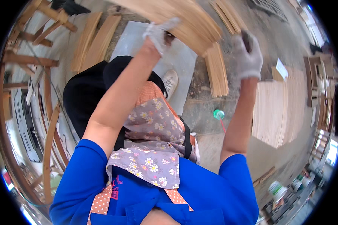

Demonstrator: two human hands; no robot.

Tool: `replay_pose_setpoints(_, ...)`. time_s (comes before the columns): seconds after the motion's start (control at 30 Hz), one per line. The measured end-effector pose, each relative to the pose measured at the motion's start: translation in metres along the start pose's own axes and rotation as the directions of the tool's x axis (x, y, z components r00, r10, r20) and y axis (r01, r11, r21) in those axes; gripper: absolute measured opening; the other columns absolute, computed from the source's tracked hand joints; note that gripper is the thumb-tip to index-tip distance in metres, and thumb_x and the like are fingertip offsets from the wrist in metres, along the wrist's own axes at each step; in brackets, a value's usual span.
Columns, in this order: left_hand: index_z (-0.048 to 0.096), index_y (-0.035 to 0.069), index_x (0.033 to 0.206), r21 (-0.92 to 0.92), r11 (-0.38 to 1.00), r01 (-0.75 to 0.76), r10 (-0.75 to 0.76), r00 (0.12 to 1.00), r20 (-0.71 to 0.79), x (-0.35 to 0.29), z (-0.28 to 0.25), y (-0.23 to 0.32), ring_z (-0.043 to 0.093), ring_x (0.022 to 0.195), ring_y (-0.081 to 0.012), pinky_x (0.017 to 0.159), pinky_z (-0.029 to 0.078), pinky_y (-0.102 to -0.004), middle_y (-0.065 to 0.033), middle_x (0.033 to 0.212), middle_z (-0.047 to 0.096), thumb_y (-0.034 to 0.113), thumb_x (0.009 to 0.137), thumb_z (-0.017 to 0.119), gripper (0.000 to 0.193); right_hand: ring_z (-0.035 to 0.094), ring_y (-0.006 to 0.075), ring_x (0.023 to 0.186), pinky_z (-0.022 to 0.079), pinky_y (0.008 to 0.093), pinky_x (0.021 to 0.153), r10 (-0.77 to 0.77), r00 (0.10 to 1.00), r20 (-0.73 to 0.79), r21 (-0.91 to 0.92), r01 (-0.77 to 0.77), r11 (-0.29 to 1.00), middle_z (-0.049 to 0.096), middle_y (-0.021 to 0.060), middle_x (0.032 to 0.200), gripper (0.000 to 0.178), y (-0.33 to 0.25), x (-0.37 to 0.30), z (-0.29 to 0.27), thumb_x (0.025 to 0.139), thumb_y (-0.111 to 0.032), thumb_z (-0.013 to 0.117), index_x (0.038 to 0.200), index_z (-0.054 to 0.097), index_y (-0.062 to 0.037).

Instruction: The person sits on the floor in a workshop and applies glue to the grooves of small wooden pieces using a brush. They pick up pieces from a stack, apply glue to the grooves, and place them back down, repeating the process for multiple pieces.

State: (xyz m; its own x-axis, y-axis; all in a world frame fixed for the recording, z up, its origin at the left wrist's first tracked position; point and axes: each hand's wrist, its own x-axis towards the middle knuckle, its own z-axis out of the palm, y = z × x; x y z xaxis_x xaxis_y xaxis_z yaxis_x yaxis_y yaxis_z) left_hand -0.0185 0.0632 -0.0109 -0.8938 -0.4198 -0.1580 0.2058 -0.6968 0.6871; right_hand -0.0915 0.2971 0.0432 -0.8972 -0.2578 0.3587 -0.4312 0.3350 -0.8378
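A fanned stack of thin wooden boards [191, 26] is raised at the top of the view, over a grey sheet on the floor. My left hand [157, 36], in a whitish glove, grips the stack's near edge, with fingers stretched along the wood. My right hand [248, 56], gloved too, is off the right end of the boards and touches none of them. Its fingers are loosely bent and apart, somewhat blurred, with a dark patch at the palm and nothing visible in it. A smaller bundle of wooden strips [217, 73] lies between the hands.
Long boards [95, 43] lie at the upper left, and more strips [229, 17] at the top. On the right is a wide stack of pale boards [272, 112] with a paper on it. A green round object [218, 114] with a red cord lies on the floor. Wooden frames [49, 93] stand left.
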Motion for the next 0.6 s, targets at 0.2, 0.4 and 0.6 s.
replay_pose_setpoints(0.2,0.058,0.006,0.104,0.246,0.963,-0.111,0.095,0.992,0.077,-0.021,0.039,0.026,0.060,0.079,-0.0149,0.071,0.050,-0.0273,-0.0038,0.092,0.063,0.012,0.065,0.076,0.043,0.056,0.0211,0.094,0.040,0.0290,0.086,-0.078,0.967,0.241,-0.046,0.092,0.995,0.062,0.0137,0.102,0.047,-0.057,0.079,0.088,0.083,-0.040,0.056,0.111,0.058,-0.0028)
replay_pose_setpoints(0.4,0.056,0.003,0.114,0.943,0.305,-0.132,-0.185,0.963,0.195,-0.019,-0.010,0.145,0.057,0.091,-0.0134,0.079,0.048,-0.0279,-0.0076,0.101,0.061,0.025,0.077,0.065,0.044,0.055,0.0136,0.096,0.042,0.0263,0.084,-0.004,0.988,0.152,0.030,0.000,1.000,0.063,0.0088,0.103,0.043,-0.024,0.103,0.108,0.088,-0.033,0.053,0.111,0.057,0.0019)
replay_pose_setpoints(0.6,0.054,-0.001,0.114,0.698,0.619,-0.360,0.252,0.933,0.257,-0.014,-0.060,0.185,0.058,0.093,-0.0154,0.082,0.048,-0.0274,-0.0096,0.101,0.061,0.017,0.083,0.058,0.036,0.061,0.0249,0.082,0.046,0.0348,0.074,0.073,0.886,0.457,-0.278,0.064,0.958,0.064,0.0123,0.088,0.036,0.080,0.072,0.155,0.084,-0.044,0.055,0.103,0.062,-0.0139)
